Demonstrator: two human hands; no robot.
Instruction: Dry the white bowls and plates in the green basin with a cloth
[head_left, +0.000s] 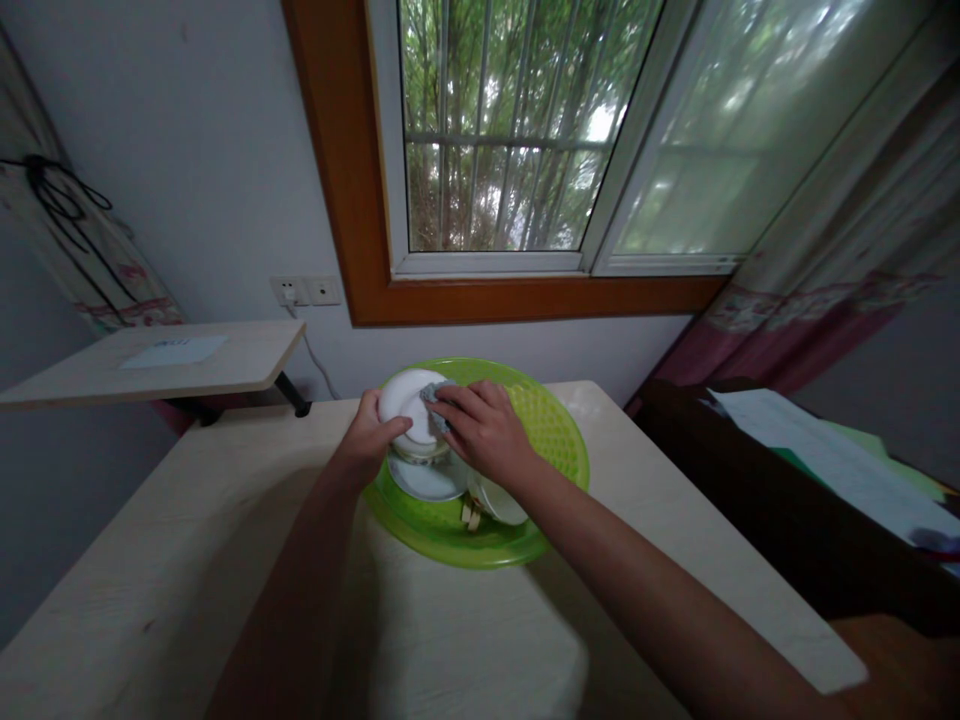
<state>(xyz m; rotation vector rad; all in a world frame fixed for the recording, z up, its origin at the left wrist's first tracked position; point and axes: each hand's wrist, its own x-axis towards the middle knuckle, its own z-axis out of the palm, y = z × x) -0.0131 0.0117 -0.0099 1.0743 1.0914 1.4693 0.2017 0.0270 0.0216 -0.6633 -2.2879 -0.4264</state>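
Observation:
A white bowl (405, 393), its rounded underside facing me, is held over a green plastic basket (566, 440). My left hand (367, 437) grips the bowl's left edge, thumb across it. My right hand (487, 425) is closed on a grey cloth (437, 400) pressed against the bowl's right side. Below the bowl, a white plate (427, 480) lies in the basket. Beside it, partly covered by my right hand and wrist, sits a white cup or bowl (504, 500). Small tan pieces (470, 515), perhaps wooden, lie near it.
The basket stands on a pale wooden table (465, 640). A raised shelf (172, 355) with a paper label is at the left. Behind are a window (517, 150) and a wall socket (307, 291) with a cord. Papers (817, 450) lie on a dark surface at the right.

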